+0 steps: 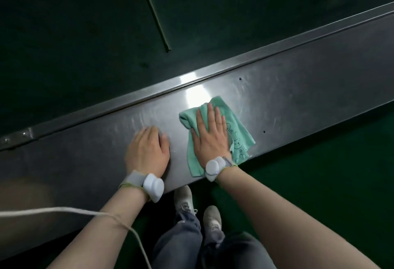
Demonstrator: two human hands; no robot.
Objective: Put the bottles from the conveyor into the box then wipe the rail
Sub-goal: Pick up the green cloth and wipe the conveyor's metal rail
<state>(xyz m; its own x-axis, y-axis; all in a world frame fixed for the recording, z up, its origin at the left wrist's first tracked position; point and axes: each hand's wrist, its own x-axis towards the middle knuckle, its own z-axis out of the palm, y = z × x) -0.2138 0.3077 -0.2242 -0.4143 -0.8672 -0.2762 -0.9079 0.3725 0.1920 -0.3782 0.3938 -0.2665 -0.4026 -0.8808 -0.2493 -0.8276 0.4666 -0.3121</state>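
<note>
The rail (277, 89), a broad steel ledge beside the dark conveyor belt (85, 34), is being wiped: right hand (210, 134) pressed flat on a green cloth (238, 132), left hand (147, 149) spread bare alongside. No bottles or box in view (presumably packed already); wiping remains.

This looks like a factory or packing floor: a long brushed-steel rail (287, 89) runs across the view from 8 o'clock to 2 o'clock, scuffed and catching an overhead light, with small bolt holes in its flat face. Beyond it, toward 12 o'clock, lies the dark green conveyor belt (74, 40) with a raised cleat (155, 11) across it. At 4 o'clock the floor (319, 173) is painted the glossy green common in industrial halls, and a pale cable (64, 210) trails in from 9 o'clock
</note>
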